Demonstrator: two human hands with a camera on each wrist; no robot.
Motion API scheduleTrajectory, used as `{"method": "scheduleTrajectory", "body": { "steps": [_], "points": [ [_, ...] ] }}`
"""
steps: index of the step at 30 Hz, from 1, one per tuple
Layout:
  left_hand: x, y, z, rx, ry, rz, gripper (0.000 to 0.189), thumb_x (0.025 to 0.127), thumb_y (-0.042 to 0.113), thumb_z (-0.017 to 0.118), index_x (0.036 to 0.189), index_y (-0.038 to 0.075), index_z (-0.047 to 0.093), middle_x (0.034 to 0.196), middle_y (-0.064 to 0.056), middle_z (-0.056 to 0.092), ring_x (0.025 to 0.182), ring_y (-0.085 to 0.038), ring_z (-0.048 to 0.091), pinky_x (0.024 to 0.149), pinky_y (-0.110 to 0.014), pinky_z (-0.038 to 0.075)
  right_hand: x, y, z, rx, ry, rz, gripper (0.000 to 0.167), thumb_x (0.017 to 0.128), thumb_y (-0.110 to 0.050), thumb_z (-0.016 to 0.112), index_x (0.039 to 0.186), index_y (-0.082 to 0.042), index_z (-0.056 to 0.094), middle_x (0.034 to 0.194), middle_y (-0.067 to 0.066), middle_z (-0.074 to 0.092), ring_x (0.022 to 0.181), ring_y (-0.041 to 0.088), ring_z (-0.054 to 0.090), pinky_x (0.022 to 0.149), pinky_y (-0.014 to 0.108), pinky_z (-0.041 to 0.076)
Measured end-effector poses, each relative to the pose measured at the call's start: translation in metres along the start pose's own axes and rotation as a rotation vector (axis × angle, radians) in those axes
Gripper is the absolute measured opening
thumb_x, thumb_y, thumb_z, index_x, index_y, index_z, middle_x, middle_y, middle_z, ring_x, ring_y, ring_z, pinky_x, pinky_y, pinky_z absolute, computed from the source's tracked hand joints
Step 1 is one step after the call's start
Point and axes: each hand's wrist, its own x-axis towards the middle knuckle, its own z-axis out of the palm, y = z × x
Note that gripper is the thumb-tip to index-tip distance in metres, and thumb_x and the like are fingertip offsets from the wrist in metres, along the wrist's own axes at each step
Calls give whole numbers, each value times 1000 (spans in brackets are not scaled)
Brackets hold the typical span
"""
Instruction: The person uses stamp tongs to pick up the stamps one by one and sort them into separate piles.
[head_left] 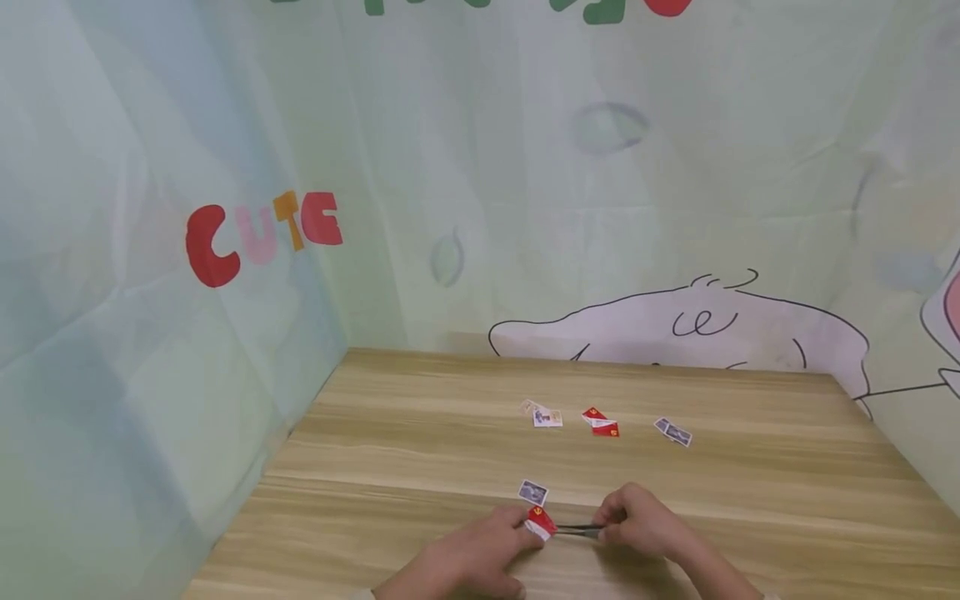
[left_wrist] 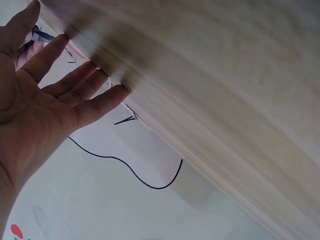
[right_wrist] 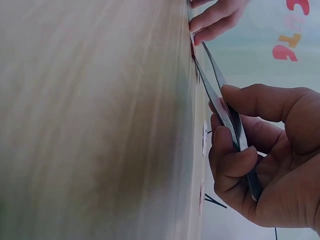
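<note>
My right hand [head_left: 637,521] holds metal tweezers [right_wrist: 225,102] between thumb and curled fingers. The tweezers' tips are spread apart and reach left to the edge of a red-and-white stamp [head_left: 541,522] on the table. Fingertips of my left hand [head_left: 480,550] rest at that stamp's left and lower edges. In the left wrist view, the fingers [left_wrist: 102,107] of this hand are stretched out with their tips on the tabletop. A grey stamp with a white border [head_left: 533,492] lies just behind the red one.
Farther back on the wooden table [head_left: 420,417] lie three small groups of stamps: pale ones [head_left: 547,417], red ones [head_left: 604,427] and grey ones [head_left: 675,432]. A printed cloth backdrop [head_left: 465,183] closes off the back and left side.
</note>
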Motion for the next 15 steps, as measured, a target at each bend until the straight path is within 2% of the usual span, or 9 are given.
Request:
{"method": "scheduleTrajectory", "body": {
  "steps": [7, 13, 15],
  "points": [
    [0, -1, 1, 7, -4, 0, 52, 71, 31, 78, 120, 22, 62, 130, -6, 46, 114, -16, 44, 94, -28, 39, 0, -1, 2, -20, 22, 1, 6, 75, 2, 68, 79, -1, 67, 70, -1, 58, 66, 19, 49, 58, 31, 41],
    [0, -1, 1, -29, -15, -17, 51, 71, 30, 78, 119, 22, 63, 129, -5, 46, 111, -14, 44, 92, -27, 40, 2, -1, 4, -47, 38, -17, 7, 76, 4, 65, 77, -3, 65, 69, -2, 56, 66, 18, 48, 58, 29, 40],
    [1, -2, 1, -22, -4, 1, 50, 70, 30, 79, 118, 22, 63, 127, -4, 47, 109, -13, 45, 90, -27, 41, 2, -1, 4, -53, 39, -17, 8, 76, 4, 64, 77, -4, 65, 69, -1, 55, 66, 18, 48, 58, 29, 39]
  ]
}}
